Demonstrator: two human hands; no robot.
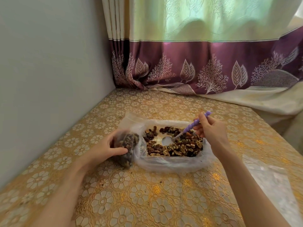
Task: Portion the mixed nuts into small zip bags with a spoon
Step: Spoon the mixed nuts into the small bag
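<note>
Mixed nuts (177, 147) fill a shallow box wrapped in a clear plastic bag (170, 163) at the middle of the table. A bare round patch shows in the box's middle. My right hand (208, 130) grips a purple beaded-handle spoon (193, 125), its clear bowl down among the nuts near that patch. Left of the box, my left hand (106, 147) holds a small zip bag (128, 145) partly filled with nuts, its open top standing up beside the box's left edge.
A gold floral tablecloth (131, 194) covers the table. A grey wall runs along the left side and a purple-and-cream curtain (205, 66) hangs at the back. Clear plastic sheets or bags (268, 177) lie at the right front of the table.
</note>
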